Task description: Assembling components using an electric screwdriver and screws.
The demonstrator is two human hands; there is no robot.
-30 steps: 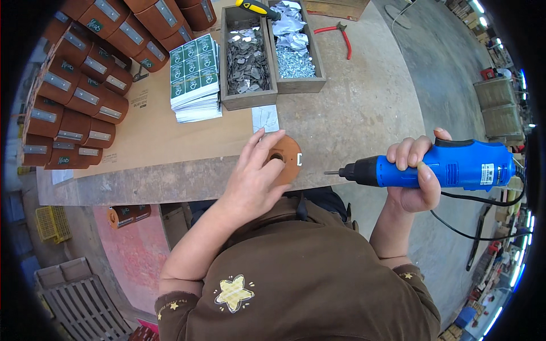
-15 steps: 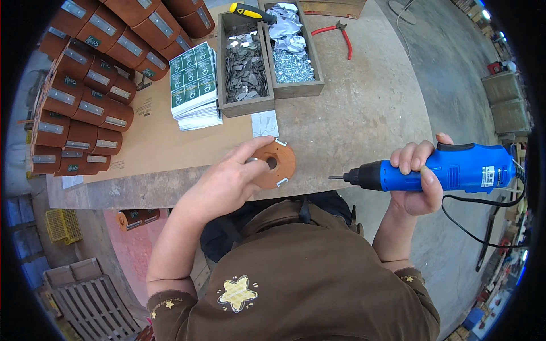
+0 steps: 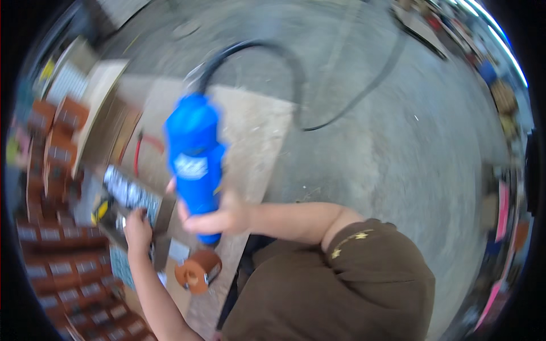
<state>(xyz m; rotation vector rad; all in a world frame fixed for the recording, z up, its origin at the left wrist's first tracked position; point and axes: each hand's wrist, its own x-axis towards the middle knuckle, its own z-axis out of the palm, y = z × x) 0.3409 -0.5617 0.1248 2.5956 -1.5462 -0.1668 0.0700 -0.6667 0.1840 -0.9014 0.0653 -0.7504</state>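
Frame blurred. Right hand (image 3: 219, 213): fingers wrapped tight around blue power tool (image 3: 194, 156), upright. Left hand (image 3: 138, 230): fingers in tray of metal parts (image 3: 128, 193); curl cannot tell. Orange round part (image 3: 196, 271) on bench (image 3: 256, 142), just below right fingers.

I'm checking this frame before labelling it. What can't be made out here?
- Head view, left hand: motion blur hides what it touches in the tray.
- Blue power tool: its tip is hidden behind the right hand.
- Brown boxes: labels smeared.
- Orange disc: details blurred.
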